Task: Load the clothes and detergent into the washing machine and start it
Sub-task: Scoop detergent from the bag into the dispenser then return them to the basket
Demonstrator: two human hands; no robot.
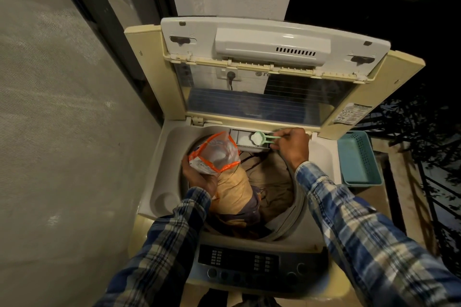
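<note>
The top-loading washing machine (159, 157) stands below me with its lid (272, 40) raised. Brown and dark clothes (272, 182) fill the drum. My left hand (199, 177) grips an open detergent bag (215, 153) with orange edges over the drum's left side. My right hand (291, 144) pinches the handle of a green scoop (259, 137) heaped with white powder. The scoop hangs over the detergent drawer (240, 138) at the drum's far rim, where some white powder lies.
The control panel (249, 264) with buttons and knobs runs along the near edge. A teal plastic basket (356, 157) sits right of the machine. A wall stands on the left, a pillar behind the lid, and a dark railing at the right.
</note>
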